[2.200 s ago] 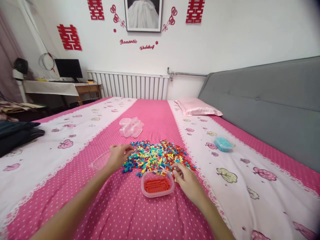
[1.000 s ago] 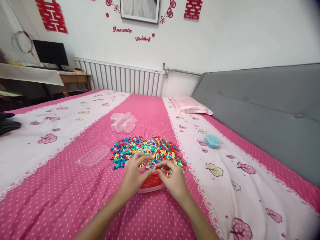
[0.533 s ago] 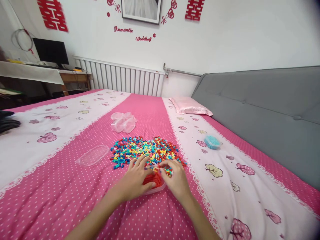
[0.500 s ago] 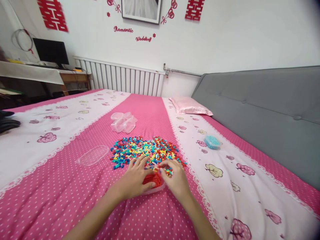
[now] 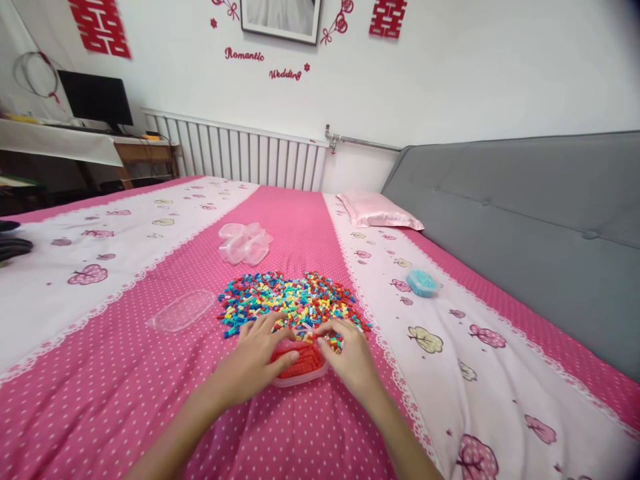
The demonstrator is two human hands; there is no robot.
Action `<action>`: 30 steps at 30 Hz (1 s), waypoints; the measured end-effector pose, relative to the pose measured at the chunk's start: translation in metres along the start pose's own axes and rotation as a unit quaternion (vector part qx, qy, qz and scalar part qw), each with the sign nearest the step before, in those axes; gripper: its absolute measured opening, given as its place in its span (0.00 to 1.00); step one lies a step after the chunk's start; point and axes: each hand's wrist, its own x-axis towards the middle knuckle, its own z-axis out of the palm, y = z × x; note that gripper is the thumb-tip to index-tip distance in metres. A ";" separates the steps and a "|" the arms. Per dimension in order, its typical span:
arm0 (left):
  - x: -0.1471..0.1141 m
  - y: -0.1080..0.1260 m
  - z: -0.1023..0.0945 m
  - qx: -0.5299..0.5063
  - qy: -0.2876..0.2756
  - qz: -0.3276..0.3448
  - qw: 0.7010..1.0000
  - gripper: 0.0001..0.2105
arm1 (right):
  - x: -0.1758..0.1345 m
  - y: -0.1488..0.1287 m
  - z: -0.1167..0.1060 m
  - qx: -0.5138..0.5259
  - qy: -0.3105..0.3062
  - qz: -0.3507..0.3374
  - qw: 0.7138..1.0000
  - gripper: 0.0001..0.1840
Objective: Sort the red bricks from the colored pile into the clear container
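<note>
Left hand (image 5: 254,360): fingers spread and thumb apart, at the left side of a clear pinkish plastic container (image 5: 300,383); contact with its wall unclear. Right hand (image 5: 350,353): thumb and index fingertip close together above the far right rim; cannot tell whether anything is pinched. Small red plastic pieces (image 5: 308,361) lie packed in rows inside the container, which sits on the pink polka-dot bedspread (image 5: 280,433), just in front of a loose heap of multicoloured plastic pieces (image 5: 285,293)
</note>
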 end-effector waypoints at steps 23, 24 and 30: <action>-0.006 0.014 0.002 0.043 -0.026 0.022 0.999 0.21 | 0.022 -0.046 0.018 -0.424 -0.212 -0.003 0.881 0.13; -0.006 0.014 0.001 0.042 -0.027 0.021 0.999 0.21 | 0.022 -0.045 0.018 -0.424 -0.212 -0.001 0.881 0.13; -0.005 0.014 0.004 0.046 -0.025 0.022 0.998 0.21 | 0.023 -0.040 0.021 -0.418 -0.212 0.012 0.883 0.12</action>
